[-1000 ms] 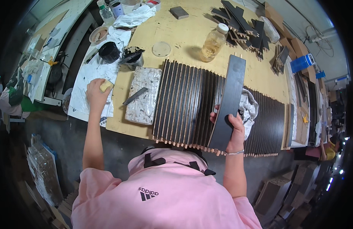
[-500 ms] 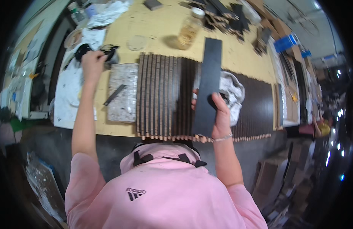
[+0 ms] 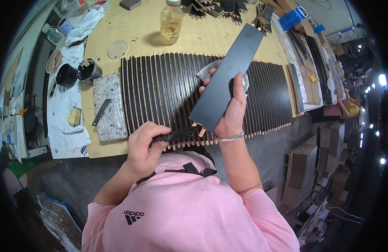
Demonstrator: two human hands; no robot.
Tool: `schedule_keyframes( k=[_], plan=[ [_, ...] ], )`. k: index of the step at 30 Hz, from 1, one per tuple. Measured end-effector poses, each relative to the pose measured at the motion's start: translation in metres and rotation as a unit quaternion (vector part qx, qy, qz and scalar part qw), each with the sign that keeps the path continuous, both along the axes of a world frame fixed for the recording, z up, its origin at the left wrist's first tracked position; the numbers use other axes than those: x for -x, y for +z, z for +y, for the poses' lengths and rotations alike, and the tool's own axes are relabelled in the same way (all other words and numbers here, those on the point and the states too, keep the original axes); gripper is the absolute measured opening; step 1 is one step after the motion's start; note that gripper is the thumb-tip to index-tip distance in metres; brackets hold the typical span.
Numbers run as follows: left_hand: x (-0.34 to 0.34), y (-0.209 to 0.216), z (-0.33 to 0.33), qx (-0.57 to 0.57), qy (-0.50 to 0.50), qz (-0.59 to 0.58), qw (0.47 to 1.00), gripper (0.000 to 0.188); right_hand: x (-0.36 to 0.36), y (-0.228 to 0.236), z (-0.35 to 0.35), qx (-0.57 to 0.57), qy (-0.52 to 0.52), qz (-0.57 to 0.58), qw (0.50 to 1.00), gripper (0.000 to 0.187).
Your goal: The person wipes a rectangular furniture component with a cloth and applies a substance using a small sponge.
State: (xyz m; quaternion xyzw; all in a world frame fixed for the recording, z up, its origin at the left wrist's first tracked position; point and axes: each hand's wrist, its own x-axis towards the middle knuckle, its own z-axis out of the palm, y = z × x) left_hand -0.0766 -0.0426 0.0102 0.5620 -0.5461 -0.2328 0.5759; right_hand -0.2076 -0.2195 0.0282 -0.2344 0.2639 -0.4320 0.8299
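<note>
My right hand [image 3: 232,114] grips a dark grey flat board [image 3: 233,73], thumb on its face and fingers around the far edge. The board is tilted, its lower end toward me, where short wooden dowels [image 3: 202,132] stick out. In my left hand [image 3: 143,145] is a black-coated brush [image 3: 179,134], pinched between thumb and fingers, its tip close to that lower end. I cannot tell if it touches. Below the board, many dark strips with pale dowel ends form a row [image 3: 160,84] on the table. A white rag [image 3: 208,69] lies partly hidden behind the right hand.
At the left are a black pot [image 3: 66,75] and a clear cup smeared with black [image 3: 90,70]. A stained slab [image 3: 111,126] carries a dark flat tool [image 3: 102,112]. Farther back stand a jar of yellowish liquid [image 3: 171,25] and piled dark pieces [image 3: 227,10].
My left hand has come from the black pots at the left to the board's lower end, bringing the brush. The board has tilted to the right at its top.
</note>
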Motion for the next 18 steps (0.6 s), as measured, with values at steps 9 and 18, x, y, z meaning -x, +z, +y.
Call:
schedule_keyframes(
  k=[9,18],
  plan=[
    [0.004,-0.001,-0.004,0.075,0.016,-0.092,0.993,0.018,0.004,0.010,0.008,0.027,-0.021,-0.040,0.999,0.049],
    [0.008,0.002,-0.007,0.084,-0.004,-0.116,0.990,0.019,0.011,0.008,0.008,0.029,-0.001,-0.041,0.999,0.050]
  ],
)
